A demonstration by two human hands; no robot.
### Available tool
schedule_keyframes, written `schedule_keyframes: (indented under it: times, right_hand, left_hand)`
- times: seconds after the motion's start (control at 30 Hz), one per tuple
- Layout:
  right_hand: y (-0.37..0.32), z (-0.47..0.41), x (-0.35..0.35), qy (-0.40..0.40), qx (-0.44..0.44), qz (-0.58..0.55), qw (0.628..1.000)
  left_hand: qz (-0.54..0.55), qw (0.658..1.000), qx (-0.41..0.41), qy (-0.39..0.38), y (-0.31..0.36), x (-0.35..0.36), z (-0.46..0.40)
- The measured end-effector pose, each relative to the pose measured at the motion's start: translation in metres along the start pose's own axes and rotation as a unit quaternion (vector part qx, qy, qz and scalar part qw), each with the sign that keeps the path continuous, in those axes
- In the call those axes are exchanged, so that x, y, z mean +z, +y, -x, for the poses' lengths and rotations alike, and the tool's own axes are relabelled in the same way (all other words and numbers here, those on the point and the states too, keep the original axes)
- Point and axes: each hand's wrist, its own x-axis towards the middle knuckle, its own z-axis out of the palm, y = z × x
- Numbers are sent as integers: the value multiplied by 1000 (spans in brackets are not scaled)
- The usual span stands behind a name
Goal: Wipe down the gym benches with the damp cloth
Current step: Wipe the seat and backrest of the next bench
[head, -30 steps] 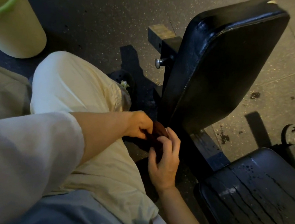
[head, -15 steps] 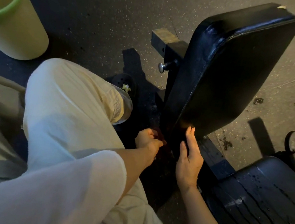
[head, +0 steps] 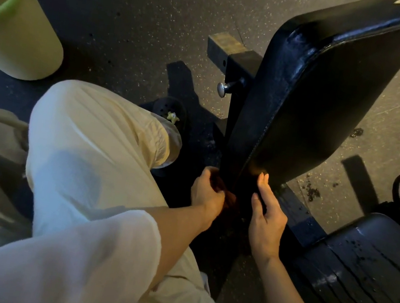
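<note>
cloth [head: 229, 200] is barely visible, just a dark reddish scrap low down at the near bottom edge of the black backrest pad [head: 317, 91], tucked in the shadow between both hands. left hand [head: 206, 192] is curled around it, fingers closed on the fabric, pressed up to the pad's left bottom corner. right hand [head: 266, 215] isn't gripping anything, fingers straight and flat against the lower face of the pad, just right of the cloth. seat pad [head: 367, 282] sits near right, cracked and wet looking with drips on it. pale bucket [head: 19, 39] with a green rim stands far left on the speckled floor [head: 138, 8], well apart from the bench. person's knee in cream trousers [head: 93, 149] is just left of the hands. silver adjustment pin [head: 224, 89] sticks out of the frame behind the pad.
</note>
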Motion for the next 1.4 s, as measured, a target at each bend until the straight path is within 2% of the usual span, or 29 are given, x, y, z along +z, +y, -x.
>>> schedule_keyframes:
  times: [0.07, 0.17, 0.23, 0.37, 0.47, 0.53, 0.6, 0.67, 0.73, 0.77, 0.87, 0.93, 1.03, 1.07, 1.13, 1.23, 1.4]
  right_hand:
    - [0, 0, -1, -4, -4, 9, 1000]
    - [2, 0, -2, -5, -11, 17, 1000]
    - [1, 1, 0, 0, -13, 13, 1000]
    - [0, 2, 5, 15, -28, 10, 999]
    - [1, 4, 9, 20, -17, 4, 1000]
    - [0, 4, 10, 17, -14, 9, 1000]
    - [0, 3, 8, 14, -20, 11, 1000]
    - [2, 3, 7, 10, -22, 12, 1000]
    - [1, 3, 10, 19, -20, 8, 1000]
    - [1, 3, 11, 20, -16, 5, 1000]
    - [-1, 6, 15, 17, 3, -14, 1000]
    - [-2, 5, 11, 7, 3, -20, 1000]
    - [0, 1, 3, -15, 4, -19, 1000]
    - [0, 1, 1, -16, 2, -19, 1000]
    - [1, 0, 1, -22, 8, -21, 999]
    - [4, 2, 3, -25, 10, -23, 999]
    - [3, 1, 1, -26, 3, -12, 1000]
  left_hand:
    - [0, 1000, 11, 29, 3, -6, 4]
    - [48, 998, 8, 31, 3, -10, 10]
    - [30, 997, 33, 59, 1, -8, 12]
    - [-49, 994, 63, 71, -1, -2, 0]
    - [-171, 985, 13, 33, -3, -2, -17]
    - [-207, 978, -25, 22, -7, -4, -24]
    - [-159, 986, -30, 45, -8, -3, -22]
    - [-67, 996, -26, 59, -11, 0, -16]
    - [28, 998, -40, 49, -10, -1, -15]
    - [39, 997, -49, 36, -9, -2, -16]
    - [-93, 991, -78, -53, -16, -1, -18]
    - [-126, 986, -85, -63, -19, 3, -16]
    - [-90, 992, -77, 42, -18, 2, -22]
    - [-57, 994, -72, 52, -14, 1, -25]
    - [4, 996, -83, 26, -9, -1, -27]
    - [-5, 995, -101, -22, -11, 0, -26]
    - [25, 994, -111, 4, -3, 0, -20]
